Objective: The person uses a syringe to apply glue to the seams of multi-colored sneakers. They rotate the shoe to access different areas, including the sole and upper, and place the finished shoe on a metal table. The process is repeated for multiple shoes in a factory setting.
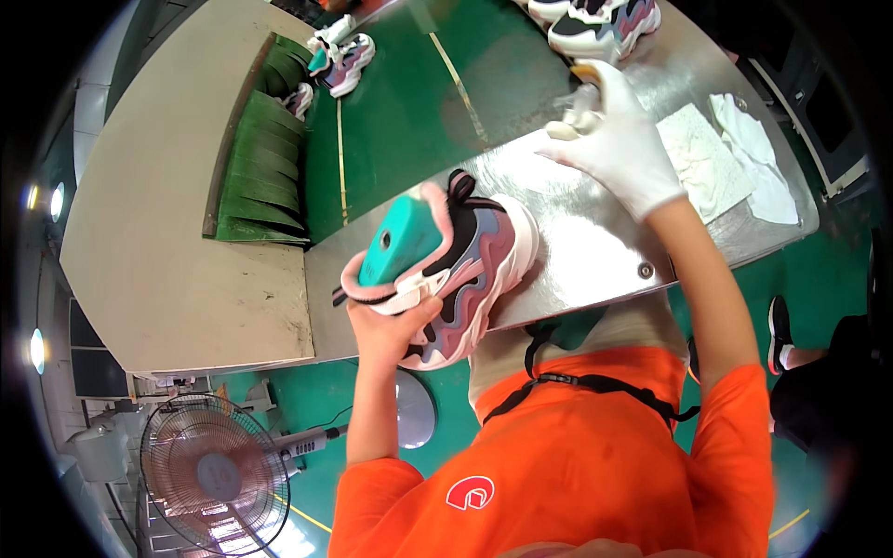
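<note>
At the near edge of the worktop (586,260), the left hand (383,330) clamps 1 shoe (474,270), presumably steadying it, the right hand (628,149) apart, its grip unclear.

- Shiny metal bench (581,237), with a small round fitting (645,271) near its front edge.
- Two white cloths (755,167) side by side on the bench's right part.
- Green belt surface (391,112) beyond the bench, marked with two pale yellow lines (455,82).
- Beige housing (177,279) on the left, with a green slit curtain (260,181) hanging along its side.
- Standing fan (218,476) at lower left, its round grey base (417,409) on the green floor (809,265).
- Co-worker in dark clothing (828,381) at right, partly visible, wearing a black shoe (779,321) with a white sole.
- Bright lamp (37,350) at far left.
</note>
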Tool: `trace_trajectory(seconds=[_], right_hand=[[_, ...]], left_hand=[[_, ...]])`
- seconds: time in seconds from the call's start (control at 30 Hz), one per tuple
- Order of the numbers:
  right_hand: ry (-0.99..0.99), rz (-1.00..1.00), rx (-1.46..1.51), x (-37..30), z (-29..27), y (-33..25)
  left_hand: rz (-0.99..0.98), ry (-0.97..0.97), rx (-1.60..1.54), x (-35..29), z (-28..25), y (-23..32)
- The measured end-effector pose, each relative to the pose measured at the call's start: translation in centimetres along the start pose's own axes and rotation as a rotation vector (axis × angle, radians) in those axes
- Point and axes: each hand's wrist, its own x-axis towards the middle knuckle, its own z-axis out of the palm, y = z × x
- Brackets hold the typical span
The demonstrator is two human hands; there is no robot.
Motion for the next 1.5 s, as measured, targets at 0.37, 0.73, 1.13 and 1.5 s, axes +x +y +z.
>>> trace_trajectory(seconds=[0.37, 0.73, 1.13, 1.5], right_hand=[[-0.206, -0.293, 1.154, -11.3, 6.3, -2.1], [-0.343, -0.318, 0.973, -6.6, 6.9, -7.5], [-0.037, -0.379, 0.518, -11.7, 1.3, -3.9], [0.254, -0.252, -0.259, -12.0, 1.1, 3.9]], left_hand=[[-0.038, 0.216, -0.247, -5.3, -0.3, -2.2], [0.508, 0.071, -0.058, -8.1, 0.2, -2.0], [0.060, 0.278, -0.527, -8.2, -2.1, -0.6], [-0.020, 0.185, -0.619, -3.1, -1.8, 1.8]])
